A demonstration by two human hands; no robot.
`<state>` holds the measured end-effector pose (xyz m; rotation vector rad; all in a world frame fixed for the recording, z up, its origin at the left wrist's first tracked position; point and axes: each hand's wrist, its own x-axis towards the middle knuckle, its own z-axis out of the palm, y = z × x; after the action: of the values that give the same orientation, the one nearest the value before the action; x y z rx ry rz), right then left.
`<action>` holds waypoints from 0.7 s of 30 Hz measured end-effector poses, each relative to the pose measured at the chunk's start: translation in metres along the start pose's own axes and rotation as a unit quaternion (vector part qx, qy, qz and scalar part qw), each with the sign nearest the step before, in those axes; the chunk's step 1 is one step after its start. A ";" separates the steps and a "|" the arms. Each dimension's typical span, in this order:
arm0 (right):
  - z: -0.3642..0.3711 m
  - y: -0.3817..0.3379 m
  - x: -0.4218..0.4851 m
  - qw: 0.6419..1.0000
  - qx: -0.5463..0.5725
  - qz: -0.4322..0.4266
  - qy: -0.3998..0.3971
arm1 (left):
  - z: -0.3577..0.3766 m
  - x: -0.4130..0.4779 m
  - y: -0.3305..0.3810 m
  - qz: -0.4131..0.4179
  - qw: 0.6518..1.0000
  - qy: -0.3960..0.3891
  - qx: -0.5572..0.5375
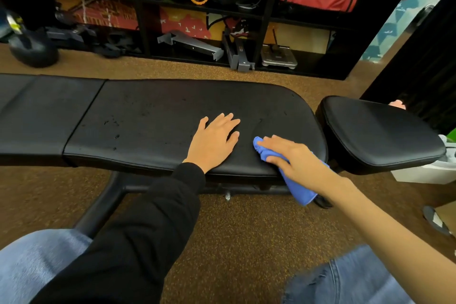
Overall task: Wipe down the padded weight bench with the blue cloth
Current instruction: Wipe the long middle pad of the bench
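- Blue cloth (294,180): soft, limp, light; bunched under right hand (293,158) at near right edge of the bench pad (158,116), loose tail hanging off the edge
- Right hand closed on the cloth, fingers pinning it to the pad
- Left hand (213,140) flat, fingers spread, holding nothing, just beside the cloth
- Pad looks smooth, firm, slick; droplets (114,136) lie further left
- Best grip, I judge: palm over the bunched wad, so it won't slide

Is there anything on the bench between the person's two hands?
No. In the head view, only bare black padding of the bench lies between the flat left hand and the right hand pressing the blue cloth.
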<state>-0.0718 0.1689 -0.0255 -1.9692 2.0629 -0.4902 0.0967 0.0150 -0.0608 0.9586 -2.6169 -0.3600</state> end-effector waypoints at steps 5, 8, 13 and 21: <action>-0.013 0.016 0.039 0.996 -0.002 0.083 0.040 | -0.001 -0.001 0.001 0.001 1.000 0.001 0.007; -0.008 0.017 0.067 0.990 -0.009 0.137 0.039 | -0.001 -0.001 0.002 0.000 1.000 0.000 0.010; 0.007 -0.018 0.061 0.991 -0.033 0.113 0.064 | 0.000 -0.001 0.003 -0.001 1.000 0.003 0.014; 0.008 -0.025 -0.008 1.000 0.001 -0.007 -0.012 | -0.002 0.000 0.001 0.000 1.000 -0.004 -0.006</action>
<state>-0.0456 0.1750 -0.0231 -1.9806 2.0346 -0.4681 0.0965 0.0158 -0.0588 0.9540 -2.6188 -0.3794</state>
